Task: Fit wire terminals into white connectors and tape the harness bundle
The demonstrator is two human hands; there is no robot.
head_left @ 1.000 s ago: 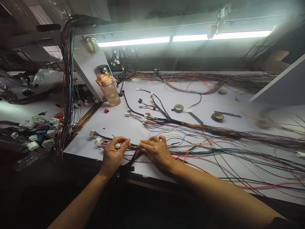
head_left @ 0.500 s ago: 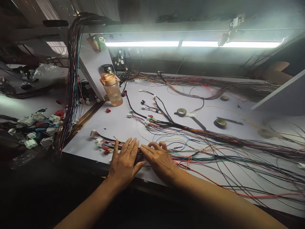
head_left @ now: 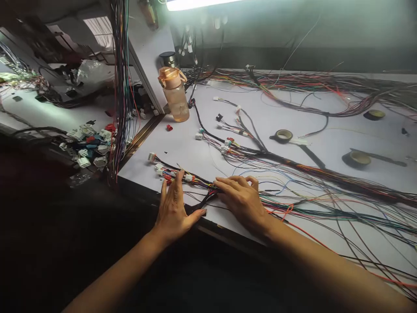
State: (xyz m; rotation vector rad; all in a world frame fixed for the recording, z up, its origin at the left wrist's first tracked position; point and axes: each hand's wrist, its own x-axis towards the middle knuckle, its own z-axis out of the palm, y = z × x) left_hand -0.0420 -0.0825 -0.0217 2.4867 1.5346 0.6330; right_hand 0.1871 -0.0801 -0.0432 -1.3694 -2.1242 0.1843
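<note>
A wire harness (head_left: 205, 182) with a black-taped branch lies along the table's front edge, and its left ends carry small connectors. One is a white multi-pin connector (head_left: 152, 157); white connectors (head_left: 159, 169) and red ones sit lower. My left hand (head_left: 172, 204) is open beside these ends, on edge with fingers up and thumb spread to the right, apparently gripping nothing. Over the bundle, just right of where it branches, my right hand (head_left: 243, 198) is closed with bent fingers, its index finger reaching left along the wires. Its thumb is hidden underneath.
Behind lies another taped harness (head_left: 280, 161) with several connector branches. Tape rolls (head_left: 283, 135) rest farther right. A bottle (head_left: 176, 95) stands at the back left near a small red connector (head_left: 169, 128). Hanging wires (head_left: 121, 87) and a connector pile (head_left: 87, 145) are at left.
My view has tilted down and shifted left. My left hand has lifted off the wires and turned on edge, uncovering connectors and the black branch. My right hand stays over the bundle.
</note>
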